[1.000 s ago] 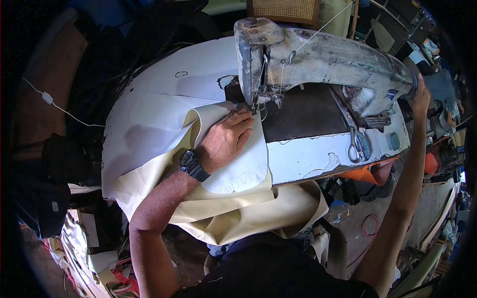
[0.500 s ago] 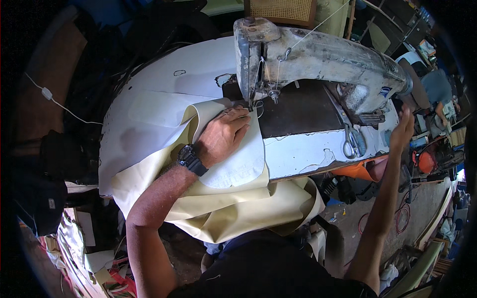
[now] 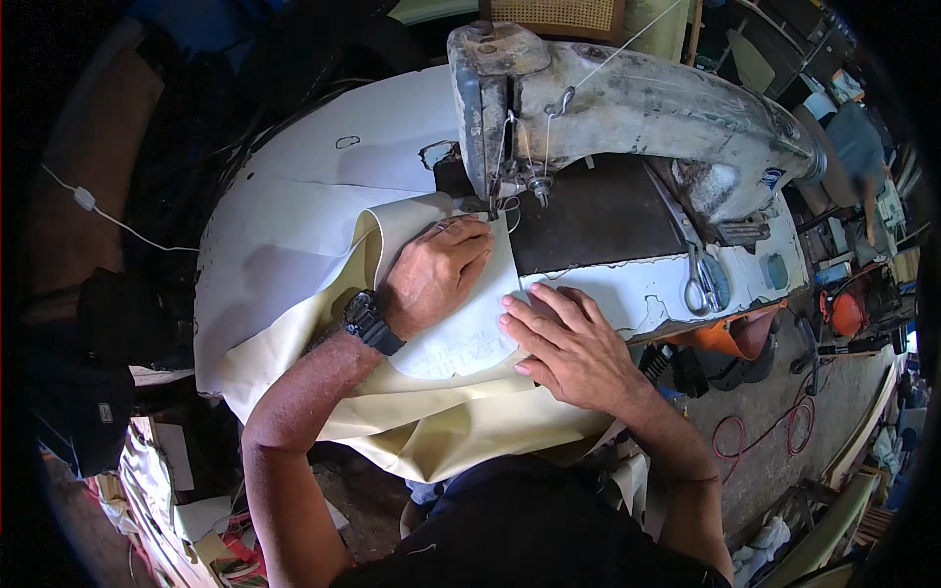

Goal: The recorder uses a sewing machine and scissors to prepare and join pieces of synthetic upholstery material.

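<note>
Cream upholstery material (image 3: 461, 412) lies in folds over the front of the sewing table and hangs down before me. On it is a white rounded piece (image 3: 456, 348) with faint marks, its far end at the presser foot (image 3: 493, 208) of the sewing machine (image 3: 627, 103). My left hand (image 3: 436, 269), with a ring and a black watch at the wrist, presses on this layered material just short of the needle, fingers bent and together. Stretched out and spread, the fingers of my right hand (image 3: 569, 343) rest at the right edge of the white piece. The fingertips' grip underneath is hidden.
Scissors (image 3: 698, 279) lie on the white tabletop (image 3: 627, 294) right of the dark machine bed (image 3: 578, 230). White thread (image 3: 627, 44) runs up from the machine. Below at right are an orange cloth (image 3: 725, 338) and a red hose (image 3: 730, 436) on the floor.
My right hand has come in from the far right side of the table and now lies on the material's right edge. The left hand stays near the needle, almost unmoved.
</note>
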The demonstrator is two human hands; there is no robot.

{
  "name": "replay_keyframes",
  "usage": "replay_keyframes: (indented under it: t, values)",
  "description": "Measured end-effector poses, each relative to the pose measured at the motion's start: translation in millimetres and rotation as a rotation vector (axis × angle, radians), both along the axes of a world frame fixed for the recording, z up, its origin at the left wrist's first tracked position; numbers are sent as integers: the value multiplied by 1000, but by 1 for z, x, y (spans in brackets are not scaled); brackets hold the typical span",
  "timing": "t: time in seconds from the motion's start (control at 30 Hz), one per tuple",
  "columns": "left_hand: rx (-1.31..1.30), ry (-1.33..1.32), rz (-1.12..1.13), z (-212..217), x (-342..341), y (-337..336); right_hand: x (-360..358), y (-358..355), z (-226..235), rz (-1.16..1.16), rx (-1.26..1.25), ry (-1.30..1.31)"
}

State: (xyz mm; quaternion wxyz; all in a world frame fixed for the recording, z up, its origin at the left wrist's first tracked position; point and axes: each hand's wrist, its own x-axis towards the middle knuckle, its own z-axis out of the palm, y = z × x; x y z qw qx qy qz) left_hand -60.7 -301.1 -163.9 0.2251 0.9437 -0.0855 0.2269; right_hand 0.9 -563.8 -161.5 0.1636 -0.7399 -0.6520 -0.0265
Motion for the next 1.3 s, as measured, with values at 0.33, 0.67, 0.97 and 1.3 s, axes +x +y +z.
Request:
replay_keyframes:
  t: [0.33,0.67,0.97,1.3]
  values:
    - [-11,10,-10,5,5,3,2,2,-1,-23,-2,24]
    - [-24,-1,-13,3,15,11,2,7,6,-65,22,78]
    - [48,202,-155,32,-41,-15,8,2,3,-12,147,144]
    - [554,261,-56,53,-95,-52,-6,-13,-10,76,299,183]
